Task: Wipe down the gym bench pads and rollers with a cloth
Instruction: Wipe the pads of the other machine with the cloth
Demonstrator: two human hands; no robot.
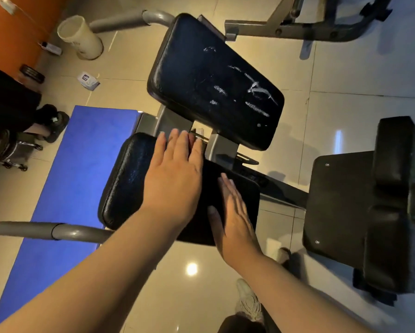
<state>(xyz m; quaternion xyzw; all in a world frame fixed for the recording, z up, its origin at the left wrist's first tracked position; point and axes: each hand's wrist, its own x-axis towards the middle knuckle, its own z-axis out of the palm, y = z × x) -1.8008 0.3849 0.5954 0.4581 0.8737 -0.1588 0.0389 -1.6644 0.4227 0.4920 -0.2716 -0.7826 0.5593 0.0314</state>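
A small black pad (127,179) of the gym bench is seen low in the middle of the view, and a matte black cloth (240,188) appears to be spread over its right part, though cloth and pad are hard to tell apart. The left hand (175,174) is laid flat across the pad at the cloth's left edge, fingers straight and close together, their tips reaching the pad's far edge. The right hand (232,217) is pressed flat on the cloth, fingers straight, nothing being pinched. A larger black pad (213,80), marked with white scuffs, is set just beyond. Black rollers (393,200) are found to the right, well apart from the hands. A blue mat (69,176) is laid on the tiled floor (345,104) to the left, and a grey tube (50,230) is seen crossing it.
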